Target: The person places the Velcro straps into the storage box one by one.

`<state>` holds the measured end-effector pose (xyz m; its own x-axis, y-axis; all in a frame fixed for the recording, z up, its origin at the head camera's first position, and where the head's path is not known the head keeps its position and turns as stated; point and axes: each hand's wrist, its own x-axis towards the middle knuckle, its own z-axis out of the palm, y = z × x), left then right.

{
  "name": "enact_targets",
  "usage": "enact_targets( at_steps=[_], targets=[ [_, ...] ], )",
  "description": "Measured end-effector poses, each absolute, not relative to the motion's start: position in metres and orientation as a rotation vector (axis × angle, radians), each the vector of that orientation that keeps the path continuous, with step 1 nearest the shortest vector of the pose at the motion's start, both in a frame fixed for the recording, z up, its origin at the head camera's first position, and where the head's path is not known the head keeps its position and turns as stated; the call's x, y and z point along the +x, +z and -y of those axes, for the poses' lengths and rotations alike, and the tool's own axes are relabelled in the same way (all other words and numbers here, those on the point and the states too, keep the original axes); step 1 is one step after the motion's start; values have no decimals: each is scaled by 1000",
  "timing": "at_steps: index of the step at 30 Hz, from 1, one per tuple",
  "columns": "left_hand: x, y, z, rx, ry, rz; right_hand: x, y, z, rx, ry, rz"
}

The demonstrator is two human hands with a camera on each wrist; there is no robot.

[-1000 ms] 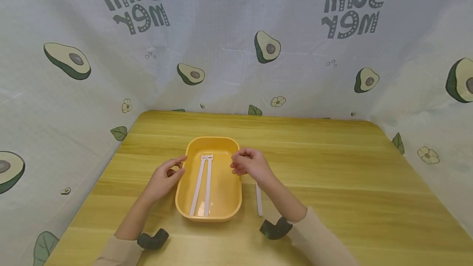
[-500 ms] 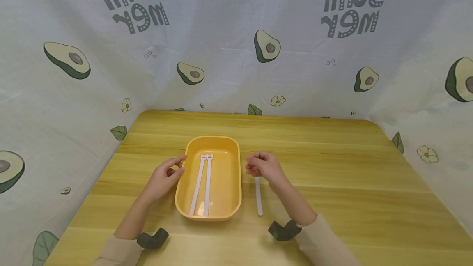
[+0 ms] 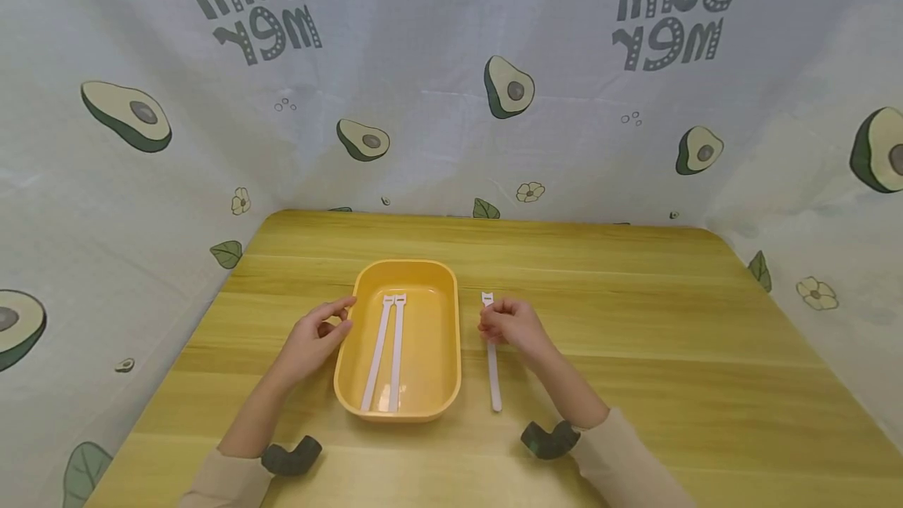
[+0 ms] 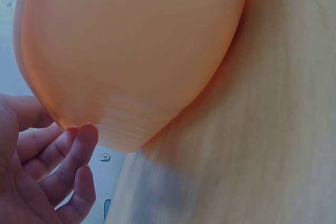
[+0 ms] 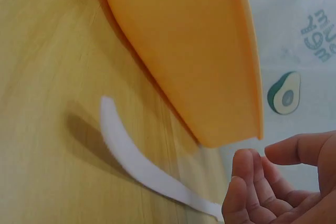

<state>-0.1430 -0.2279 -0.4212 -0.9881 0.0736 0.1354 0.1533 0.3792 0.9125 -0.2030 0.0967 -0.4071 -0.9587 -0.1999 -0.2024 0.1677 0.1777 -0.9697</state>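
Observation:
A yellow tray stands on the table with two white cable ties lying lengthwise inside, the left tie and the right tie, their slotted heads side by side. My left hand rests its fingertips against the tray's left side; the left wrist view shows several loosely bent fingers at the outer wall. Right of the tray lies a third white cable tie, its free end curving off the table in the right wrist view. My right hand is over its upper part, thumb and fingertips apart.
A wooden-patterned table extends to the right of the tray. White cloth printed with avocados hangs behind it and along both sides. Dark curved pieces, left and right, sit at my wrists.
My right hand has moved right, from above the tray's right rim to the third cable tie, whose head now shows beyond the fingers. The left hand and tray have stayed still.

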Motion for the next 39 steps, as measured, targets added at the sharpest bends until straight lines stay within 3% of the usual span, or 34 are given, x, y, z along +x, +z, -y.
enact_targets(
  at_steps=[23, 39],
  targets=[
    [-143, -423, 228, -211, -1698, 2545, -212, -430, -107, 18, -1643, -2451],
    [-145, -423, 228, -212, -1699, 2550, -202, -426, -100, 2, -1341, -2729]
  ],
)
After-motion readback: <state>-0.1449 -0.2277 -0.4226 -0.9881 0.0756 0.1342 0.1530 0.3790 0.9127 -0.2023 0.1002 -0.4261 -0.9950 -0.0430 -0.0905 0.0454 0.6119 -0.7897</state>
